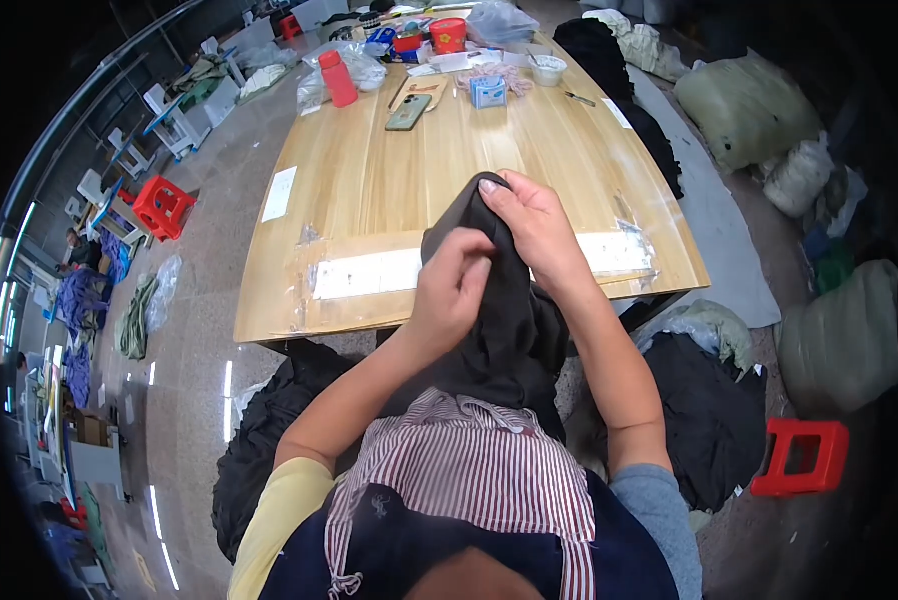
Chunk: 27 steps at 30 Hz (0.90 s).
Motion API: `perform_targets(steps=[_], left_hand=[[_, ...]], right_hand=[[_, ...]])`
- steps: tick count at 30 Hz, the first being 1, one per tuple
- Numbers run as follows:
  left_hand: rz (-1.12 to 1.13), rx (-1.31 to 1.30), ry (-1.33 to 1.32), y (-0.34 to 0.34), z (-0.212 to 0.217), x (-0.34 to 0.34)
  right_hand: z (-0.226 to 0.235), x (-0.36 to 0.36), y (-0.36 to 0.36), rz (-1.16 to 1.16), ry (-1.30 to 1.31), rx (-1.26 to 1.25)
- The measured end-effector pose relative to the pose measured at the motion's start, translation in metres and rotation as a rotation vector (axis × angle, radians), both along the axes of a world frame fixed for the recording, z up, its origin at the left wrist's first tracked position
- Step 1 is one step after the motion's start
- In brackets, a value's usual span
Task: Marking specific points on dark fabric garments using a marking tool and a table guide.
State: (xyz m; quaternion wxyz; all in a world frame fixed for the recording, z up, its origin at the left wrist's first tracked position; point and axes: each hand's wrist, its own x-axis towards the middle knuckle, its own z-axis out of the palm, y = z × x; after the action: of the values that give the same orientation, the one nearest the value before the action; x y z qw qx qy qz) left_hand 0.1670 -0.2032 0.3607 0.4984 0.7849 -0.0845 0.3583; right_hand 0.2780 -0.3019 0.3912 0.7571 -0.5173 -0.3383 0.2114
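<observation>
A dark piece of cloth (509, 290), black or nearly so, is held up over the near edge of the wooden table and hangs down to my lap. My right hand (541, 228) pinches its raised top edge, thumb lying on the fabric and fingers behind it. My left hand (454, 285) is lower, against the left side of the cloth, with its fingers curled in and the thumb close to them. It is slightly blurred, and whatever lies between its fingertips is hidden. Below the hands, the cloth reaches my striped apron (459, 465).
On the wooden table (369, 190) are a phone (408, 112), a red bottle (338, 80), a blue box (488, 92), a white bowl (547, 70) and small snips (579, 98). Dark fabric heaps (704, 410) flank me. A red stool (804, 457) stands right, stuffed sacks (749, 110) beyond.
</observation>
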Motion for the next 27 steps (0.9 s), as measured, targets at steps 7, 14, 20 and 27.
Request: perform_targets(steps=[7,14,20,27], left_hand=[[-0.247,0.773,0.701,0.067,-0.059,0.025],[-0.127,0.962,0.670,0.075,-0.072,0.015],[-0.042,0.656,0.661,0.072,-0.055,0.004],[-0.095,0.402,0.444,0.043,0.004,-0.013]], right_hand=[[0.003,0.022,-0.013,-0.087,0.208,0.133],[-0.028,0.060,-0.039,-0.211,0.351,0.191],[-0.045,0.041,-0.056,-1.000,-0.684,-0.450],[-0.082,-0.051,-0.043,0.117,-0.290,-0.471]])
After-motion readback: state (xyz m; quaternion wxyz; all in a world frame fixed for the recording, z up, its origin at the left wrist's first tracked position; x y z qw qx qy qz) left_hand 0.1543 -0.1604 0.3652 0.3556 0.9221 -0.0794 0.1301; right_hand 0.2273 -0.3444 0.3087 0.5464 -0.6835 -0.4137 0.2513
